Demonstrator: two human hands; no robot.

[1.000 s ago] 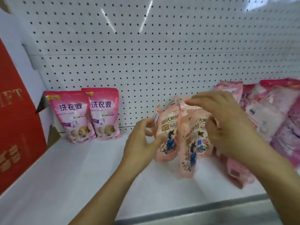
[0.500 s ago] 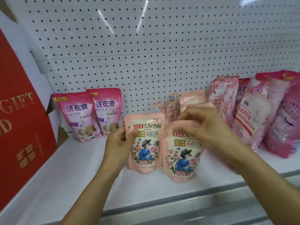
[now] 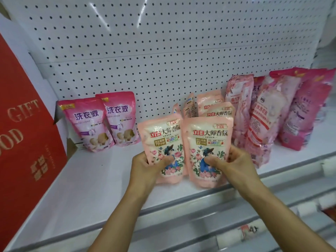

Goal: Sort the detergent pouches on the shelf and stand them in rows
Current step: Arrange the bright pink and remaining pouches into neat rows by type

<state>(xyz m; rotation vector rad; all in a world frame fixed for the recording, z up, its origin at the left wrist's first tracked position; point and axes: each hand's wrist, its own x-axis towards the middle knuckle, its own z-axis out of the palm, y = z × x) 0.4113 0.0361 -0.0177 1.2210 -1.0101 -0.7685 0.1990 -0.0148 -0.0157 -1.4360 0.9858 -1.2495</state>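
The left hand [image 3: 145,165] is gripping the lower left part of a pale peach plastic detergent pouch with a rose-and-figure print [image 3: 164,142], thumb pressing on the printed front, fingers wrapping behind. The right hand [image 3: 231,165] is gripping a second matching peach pouch [image 3: 209,148] the same way, low on its right side. Both are clenched on their pouches, neither released.

Gripping low looks deliberate — it is leaving the labels readable and probably letting the person seat each base on the white metal shelf deck [image 3: 94,188]. The two pouches are sitting side by side near the front edge, edges touching or slightly overlapping; cannot tell which. Whether the bases are fully resting on the deck is unclear, the hands are hiding part of them.

Orientation: long axis of each pouch is running vertical, top seal up, printed face pointing toward the camera, both leaning back a little.

Outward — more peach pouches [image 3: 216,110] are crowding just behind, some turned edge-on, likely the start of a back row. Two magenta stand-up pouches with white lettering [image 3: 101,122] are standing upright at the left against the white pegboard back panel [image 3: 145,51]. A leaning, unsorted pile of pink floral and magenta pouches [image 3: 272,113] is waiting at the right. A red gift box with gold lettering [image 3: 21,133] is standing at the far left.
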